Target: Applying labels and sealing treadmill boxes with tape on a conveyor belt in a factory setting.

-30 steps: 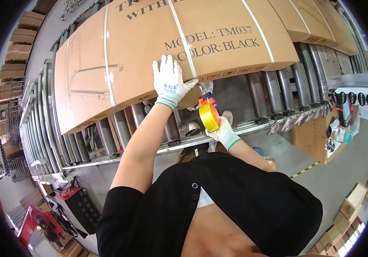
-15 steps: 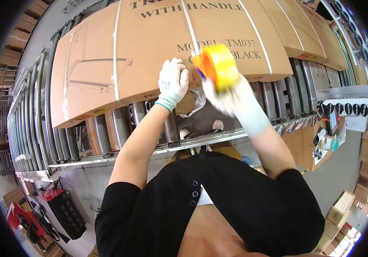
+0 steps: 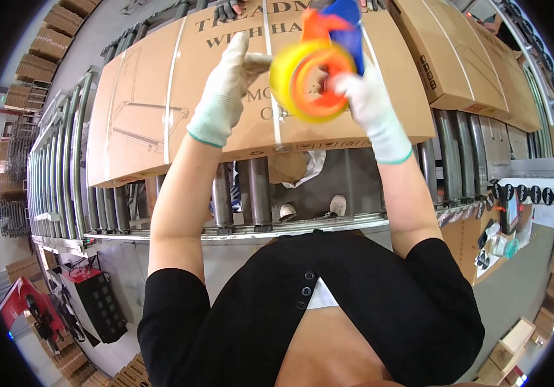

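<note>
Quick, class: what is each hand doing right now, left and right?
Left hand: open, flat on the cardboard box.
Right hand: grip closed on the orange and yellow tape dispenser.

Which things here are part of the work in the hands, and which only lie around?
In use: tape dispenser in right hand; large cardboard box under left hand.
Lying about: neighbouring box, red cart, stacked cartons.
</note>
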`<state>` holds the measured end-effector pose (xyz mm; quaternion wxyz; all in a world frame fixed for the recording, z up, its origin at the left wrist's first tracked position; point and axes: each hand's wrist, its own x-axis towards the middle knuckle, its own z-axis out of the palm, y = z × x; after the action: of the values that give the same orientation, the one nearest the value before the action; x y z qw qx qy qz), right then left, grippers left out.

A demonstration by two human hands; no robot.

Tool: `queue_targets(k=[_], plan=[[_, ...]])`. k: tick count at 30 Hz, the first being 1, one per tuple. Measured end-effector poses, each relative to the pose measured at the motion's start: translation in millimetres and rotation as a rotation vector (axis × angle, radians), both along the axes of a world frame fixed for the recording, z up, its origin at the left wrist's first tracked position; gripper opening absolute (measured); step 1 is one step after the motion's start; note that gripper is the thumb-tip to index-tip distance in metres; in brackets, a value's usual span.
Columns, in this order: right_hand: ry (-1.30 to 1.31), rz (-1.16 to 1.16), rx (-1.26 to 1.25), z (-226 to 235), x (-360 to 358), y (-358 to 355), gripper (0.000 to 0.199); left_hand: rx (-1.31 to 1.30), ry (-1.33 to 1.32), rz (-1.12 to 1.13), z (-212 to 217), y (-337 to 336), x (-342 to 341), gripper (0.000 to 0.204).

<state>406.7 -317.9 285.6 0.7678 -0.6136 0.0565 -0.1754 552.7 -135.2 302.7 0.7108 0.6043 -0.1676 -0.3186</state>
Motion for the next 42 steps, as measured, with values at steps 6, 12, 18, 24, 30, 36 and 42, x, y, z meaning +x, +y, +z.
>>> queue_targets(k=[6,12,18,24,30,36,42], plan=[[0.120,-0.421,-0.928,-27,-18,21,0.085,-0.083,0.220,-0.236,10,-17,-19,0.043],[0.234,-0.223,-0.761,-30,-13,-14,0.094,0.322,-0.061,-0.307,4,-55,27,0.037],[0.114,0.071,0.120,-63,19,-41,0.106,0.963,-0.856,-0.254,-29,-166,170,0.032],[0.178,-0.202,0.024,-80,119,-71,0.082,0.966,-0.979,-0.146,-106,-291,345,0.034],[0.201,-0.256,0.100,-72,191,-104,0.054,0.841,-0.940,-0.147,-194,-345,388,0.051],[0.197,-0.282,0.071,-96,177,-102,0.051,1.124,-1.090,0.476,-189,-323,331,0.051],[0.456,-0.204,0.089,-83,59,-38,0.051,1.008,-1.336,0.270,-196,-175,197,0.056]])
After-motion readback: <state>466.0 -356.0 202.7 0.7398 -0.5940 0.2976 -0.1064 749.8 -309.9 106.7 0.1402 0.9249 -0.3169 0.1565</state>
